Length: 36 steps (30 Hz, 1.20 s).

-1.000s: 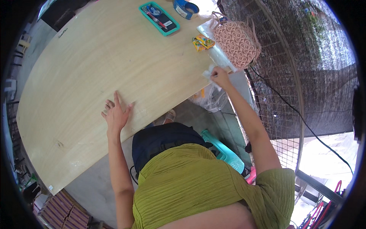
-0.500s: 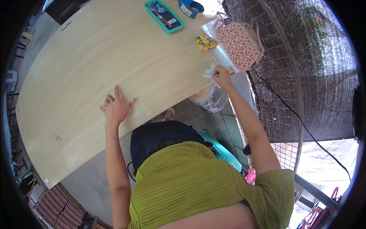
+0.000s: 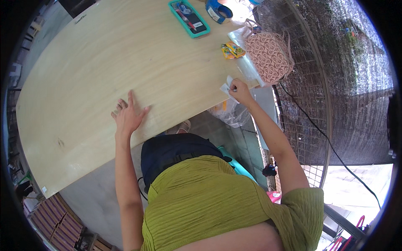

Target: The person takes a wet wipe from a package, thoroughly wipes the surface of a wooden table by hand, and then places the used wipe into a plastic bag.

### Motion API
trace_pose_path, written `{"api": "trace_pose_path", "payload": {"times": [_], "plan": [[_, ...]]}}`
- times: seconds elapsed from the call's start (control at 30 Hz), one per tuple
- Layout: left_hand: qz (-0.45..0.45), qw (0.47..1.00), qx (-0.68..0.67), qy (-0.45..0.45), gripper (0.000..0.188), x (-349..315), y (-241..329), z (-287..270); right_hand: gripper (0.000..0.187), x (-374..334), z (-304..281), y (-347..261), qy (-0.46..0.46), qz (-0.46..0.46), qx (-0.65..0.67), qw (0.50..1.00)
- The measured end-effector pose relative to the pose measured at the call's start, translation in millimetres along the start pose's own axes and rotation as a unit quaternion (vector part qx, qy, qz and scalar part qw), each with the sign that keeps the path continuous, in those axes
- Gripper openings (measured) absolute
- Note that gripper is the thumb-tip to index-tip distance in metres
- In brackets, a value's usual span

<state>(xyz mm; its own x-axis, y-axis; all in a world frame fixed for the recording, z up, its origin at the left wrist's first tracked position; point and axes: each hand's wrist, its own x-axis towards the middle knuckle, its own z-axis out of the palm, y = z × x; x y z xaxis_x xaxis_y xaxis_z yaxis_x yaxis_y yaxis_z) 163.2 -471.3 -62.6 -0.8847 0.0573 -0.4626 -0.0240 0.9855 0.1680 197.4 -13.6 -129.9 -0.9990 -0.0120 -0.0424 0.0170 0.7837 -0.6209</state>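
Observation:
My right hand [image 3: 240,91] is closed around a crumpled white tissue [image 3: 228,87], close to the right end of the wooden tabletop [image 3: 96,75]. Fingers spread, my left hand [image 3: 129,115] rests on the bare wood nearer the middle of the front edge. Just beyond the right hand lie a folded clear plastic sheet [image 3: 250,69] and small yellow packets [image 3: 233,50]. A pink patterned bag [image 3: 268,56] sits beside them, partly on the plastic.
A teal basket [image 3: 205,32] holding a dark phone-like item and a red pen stands at the far side, beside a blue tape roll [image 3: 219,11]. Below the table edge hangs a clear plastic bag [image 3: 234,113]. Wire mesh with dark netting [image 3: 347,83] borders the right.
My right hand has moved slightly nearer and left along the table edge with the tissue. The left hand stays on the wood. The whole view has shifted a little.

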Motion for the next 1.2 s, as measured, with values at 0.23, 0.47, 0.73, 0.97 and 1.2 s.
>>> {"api": "trace_pose_path", "payload": {"times": [0.23, 0.47, 0.73, 0.97, 1.2], "plan": [[0.011, 1.0, -0.004, -0.004, 0.096, 3.1, 0.9, -0.9, 0.013, 3.5, -18.3, 22.3, 0.031, 0.018, -0.015, 0.999], [0.009, 1.0, 0.007, 0.003, 0.098, 1.1, 2.7, 0.7, 0.013, 9.1, -21.8, 16.8, 0.042, 0.016, -0.044, 0.998], [0.003, 1.0, 0.009, -0.005, 0.099, 1.8, 3.3, 0.2, 0.012, 8.8, 4.3, 10.8, 0.057, 0.01, 0.011, 0.998], [0.003, 1.0, 0.007, -0.022, 0.097, 1.2, 6.0, -5.0, 0.013, 10.1, 18.0, 8.2, 0.059, 0.0, 0.007, 0.998], [0.016, 1.0, 0.006, -0.009, 0.095, -1.3, 2.7, -6.6, 0.013, 14.6, 14.3, 15.1, 0.09, 0.01, -0.01, 0.996]]}}
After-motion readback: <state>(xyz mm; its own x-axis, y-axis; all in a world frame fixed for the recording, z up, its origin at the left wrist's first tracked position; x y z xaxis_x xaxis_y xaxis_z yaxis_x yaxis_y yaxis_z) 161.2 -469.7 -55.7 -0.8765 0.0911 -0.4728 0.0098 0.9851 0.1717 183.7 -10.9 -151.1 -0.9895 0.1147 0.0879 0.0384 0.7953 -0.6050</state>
